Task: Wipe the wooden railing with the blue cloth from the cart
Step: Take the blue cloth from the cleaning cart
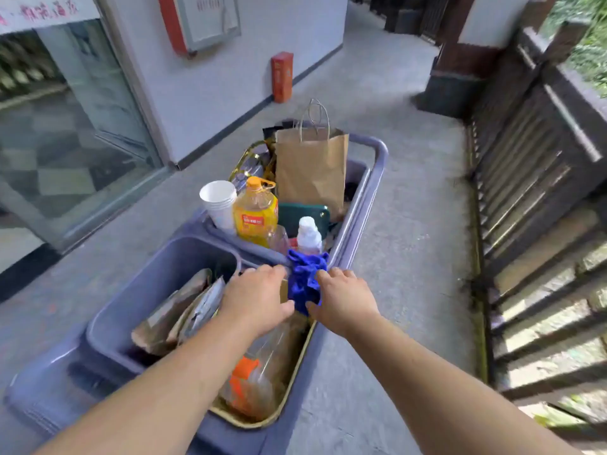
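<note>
No wording can be read with certainty. Beyond the fingertips of the left hand [259, 298], the yellow oil bottle [255, 214] carries an orange label [253, 221] with white characters too blurred to make out. Far past the fingers, up on the left, a pale banner [42, 11] bears pink characters, also illegible. The red box [281, 77] by the wall shows only faint vertical marks.
</note>
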{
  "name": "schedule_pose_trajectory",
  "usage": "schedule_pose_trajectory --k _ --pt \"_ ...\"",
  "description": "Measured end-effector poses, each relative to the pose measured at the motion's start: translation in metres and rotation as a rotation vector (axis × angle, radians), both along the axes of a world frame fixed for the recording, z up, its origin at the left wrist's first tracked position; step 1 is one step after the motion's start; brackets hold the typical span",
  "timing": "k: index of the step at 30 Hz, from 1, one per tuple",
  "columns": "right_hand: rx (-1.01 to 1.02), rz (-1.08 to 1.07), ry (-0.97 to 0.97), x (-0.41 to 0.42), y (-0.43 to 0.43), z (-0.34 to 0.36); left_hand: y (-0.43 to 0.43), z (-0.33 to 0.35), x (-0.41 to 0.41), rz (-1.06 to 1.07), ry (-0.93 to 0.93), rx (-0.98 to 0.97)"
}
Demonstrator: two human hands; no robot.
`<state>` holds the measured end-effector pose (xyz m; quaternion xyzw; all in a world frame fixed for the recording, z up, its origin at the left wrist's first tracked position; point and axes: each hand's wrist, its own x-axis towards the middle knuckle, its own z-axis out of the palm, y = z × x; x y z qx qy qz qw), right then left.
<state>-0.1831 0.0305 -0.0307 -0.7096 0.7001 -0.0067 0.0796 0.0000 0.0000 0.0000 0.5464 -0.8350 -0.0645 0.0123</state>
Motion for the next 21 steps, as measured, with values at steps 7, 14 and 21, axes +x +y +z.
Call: schedule_pose_trajectory --k 7,14,21 --pt "-0.001 -0.077 -0.025 0.009 -0.034 -0.031 -0.028 -0.031 -0.008 -0.027 0.082 -0.006" --pt "-0.236 -0.060 -0.277 0.009 -0.015 0.006 -0.038 -0.018 -0.013 -0.074 0.183 0.084" --pt "-0.494 -0.138 -0.413 -0.059 0.056 0.083 -0.029 0.028 -0.070 -0.272 0.242 0.109"
